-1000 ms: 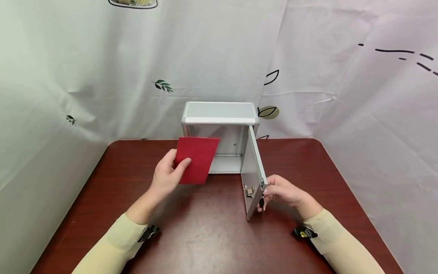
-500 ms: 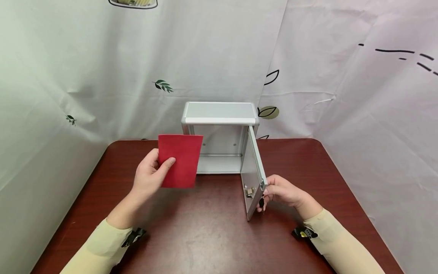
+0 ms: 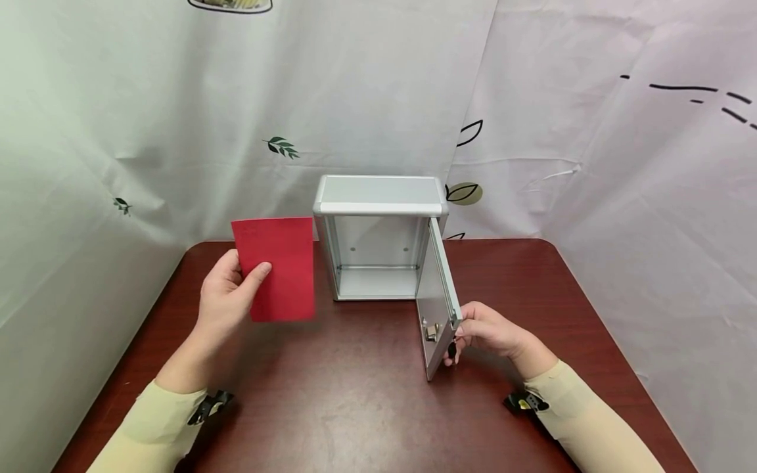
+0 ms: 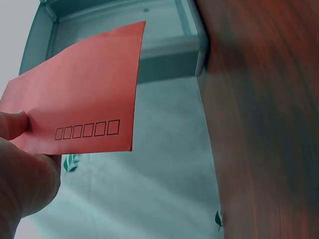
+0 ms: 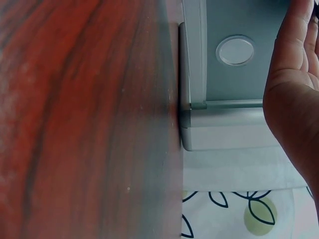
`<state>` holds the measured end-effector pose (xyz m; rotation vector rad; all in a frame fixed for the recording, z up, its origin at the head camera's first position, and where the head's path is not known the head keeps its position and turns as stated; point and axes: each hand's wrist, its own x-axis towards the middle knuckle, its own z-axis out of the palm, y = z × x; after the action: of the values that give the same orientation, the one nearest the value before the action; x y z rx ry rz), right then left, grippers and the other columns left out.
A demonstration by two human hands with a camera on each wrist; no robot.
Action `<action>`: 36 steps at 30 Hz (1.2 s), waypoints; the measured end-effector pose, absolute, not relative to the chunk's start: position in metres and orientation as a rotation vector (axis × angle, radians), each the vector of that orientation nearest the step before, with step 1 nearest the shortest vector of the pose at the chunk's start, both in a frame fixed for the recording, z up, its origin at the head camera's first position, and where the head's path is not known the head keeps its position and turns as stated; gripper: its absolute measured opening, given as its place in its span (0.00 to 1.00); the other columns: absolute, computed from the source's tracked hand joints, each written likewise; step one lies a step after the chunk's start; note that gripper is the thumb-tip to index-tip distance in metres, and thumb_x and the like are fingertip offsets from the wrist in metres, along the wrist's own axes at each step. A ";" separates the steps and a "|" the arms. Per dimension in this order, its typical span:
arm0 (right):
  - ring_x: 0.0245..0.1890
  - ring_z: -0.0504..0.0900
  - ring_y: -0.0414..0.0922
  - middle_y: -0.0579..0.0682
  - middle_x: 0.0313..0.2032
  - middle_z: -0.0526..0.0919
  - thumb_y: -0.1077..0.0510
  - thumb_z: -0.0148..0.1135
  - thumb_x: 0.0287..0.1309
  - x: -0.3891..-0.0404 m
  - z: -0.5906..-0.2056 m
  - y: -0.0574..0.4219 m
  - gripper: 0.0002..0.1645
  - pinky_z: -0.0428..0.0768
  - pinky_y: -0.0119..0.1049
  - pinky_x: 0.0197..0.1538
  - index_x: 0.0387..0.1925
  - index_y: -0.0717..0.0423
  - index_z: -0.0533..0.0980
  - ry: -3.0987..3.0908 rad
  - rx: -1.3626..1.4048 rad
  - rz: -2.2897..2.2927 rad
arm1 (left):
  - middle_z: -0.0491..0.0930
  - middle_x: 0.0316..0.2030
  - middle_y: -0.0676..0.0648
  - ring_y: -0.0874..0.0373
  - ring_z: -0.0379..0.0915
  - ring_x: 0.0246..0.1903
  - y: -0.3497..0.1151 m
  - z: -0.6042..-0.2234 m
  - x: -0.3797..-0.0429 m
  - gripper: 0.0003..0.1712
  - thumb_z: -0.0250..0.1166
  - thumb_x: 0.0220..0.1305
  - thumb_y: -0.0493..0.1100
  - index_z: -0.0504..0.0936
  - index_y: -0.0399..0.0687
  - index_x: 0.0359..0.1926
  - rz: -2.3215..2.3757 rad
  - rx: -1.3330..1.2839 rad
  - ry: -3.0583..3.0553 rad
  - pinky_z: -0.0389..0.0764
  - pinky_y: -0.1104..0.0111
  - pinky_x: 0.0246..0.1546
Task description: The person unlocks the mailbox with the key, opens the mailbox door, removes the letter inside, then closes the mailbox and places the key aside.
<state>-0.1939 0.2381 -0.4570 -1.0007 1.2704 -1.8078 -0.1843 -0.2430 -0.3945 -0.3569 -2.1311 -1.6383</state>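
My left hand (image 3: 227, 289) pinches a red envelope (image 3: 284, 269) by its left edge, thumb in front, holding it up left of the metal box. A row of small printed squares runs along the envelope (image 4: 84, 99) in the left wrist view. The silver box (image 3: 381, 194) stands at the back of the table, its front uncovered and nothing lying inside. Its hinged door (image 3: 436, 295) is swung out toward me on the right, with a lock (image 3: 432, 332) on the inner face. My right hand (image 3: 487, 332) grips the door's free edge, beside a dangling black-headed key (image 3: 452, 349).
A reddish-brown wooden table (image 3: 355, 407) carries the box. White curtains (image 3: 378, 85) with leaf prints hang close behind and along both sides. In the right wrist view a round pale disc (image 5: 235, 50) shows on the door's outer face.
My left hand has carried the red envelope leftward, away from the box's front, so the whole interior shows. The right hand and the door have stayed in place.
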 end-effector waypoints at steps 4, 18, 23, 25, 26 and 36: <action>0.41 0.94 0.48 0.56 0.42 0.93 0.73 0.46 0.73 -0.194 -0.457 0.238 0.26 0.92 0.37 0.45 0.53 0.60 0.89 1.271 -0.998 -1.808 | 0.89 0.42 0.50 0.61 0.89 0.36 -0.253 -0.395 -0.189 0.15 0.69 0.78 0.32 0.81 0.28 0.59 -1.637 -0.301 -2.130 0.89 0.74 0.38; 0.41 0.94 0.47 0.56 0.41 0.93 0.72 0.46 0.72 -0.193 -0.456 0.239 0.26 0.92 0.37 0.44 0.53 0.59 0.90 1.307 -0.978 -1.795 | 0.91 0.44 0.53 0.60 0.91 0.38 -0.278 -0.412 -0.208 0.14 0.70 0.79 0.36 0.82 0.44 0.61 -2.087 -0.139 -2.010 0.91 0.69 0.38; 0.41 0.94 0.48 0.56 0.41 0.93 0.73 0.46 0.71 -0.193 -0.456 0.239 0.27 0.92 0.38 0.45 0.53 0.59 0.90 1.300 -0.962 -1.802 | 0.91 0.41 0.54 0.62 0.91 0.36 -0.284 -0.415 -0.212 0.12 0.71 0.79 0.38 0.82 0.46 0.58 -2.143 -0.070 -2.038 0.91 0.70 0.38; 0.41 0.94 0.48 0.56 0.41 0.93 0.73 0.46 0.70 -0.193 -0.457 0.239 0.28 0.92 0.38 0.45 0.53 0.59 0.90 1.296 -0.955 -1.804 | 0.90 0.39 0.55 0.62 0.90 0.35 -0.287 -0.416 -0.213 0.12 0.72 0.79 0.39 0.81 0.45 0.57 -2.149 -0.039 -2.080 0.91 0.70 0.37; 0.41 0.94 0.48 0.56 0.41 0.93 0.73 0.46 0.70 -0.193 -0.457 0.239 0.28 0.92 0.38 0.45 0.53 0.59 0.90 1.294 -0.954 -1.805 | 0.90 0.39 0.55 0.63 0.90 0.35 -0.289 -0.416 -0.214 0.11 0.71 0.79 0.39 0.81 0.45 0.56 -2.149 -0.023 -2.106 0.91 0.70 0.37; 0.41 0.94 0.47 0.56 0.41 0.93 0.72 0.46 0.72 -0.194 -0.458 0.239 0.26 0.92 0.37 0.44 0.53 0.60 0.90 1.295 -0.980 -1.802 | 0.88 0.35 0.59 0.64 0.87 0.34 -0.302 -0.421 -0.218 0.19 0.67 0.83 0.45 0.75 0.34 0.60 -1.980 0.064 -2.419 0.90 0.68 0.35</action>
<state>-0.1938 0.2390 -0.4579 -0.9797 1.2948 -1.8025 -0.2177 -0.3015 -0.4210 0.0640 -2.4190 -1.9796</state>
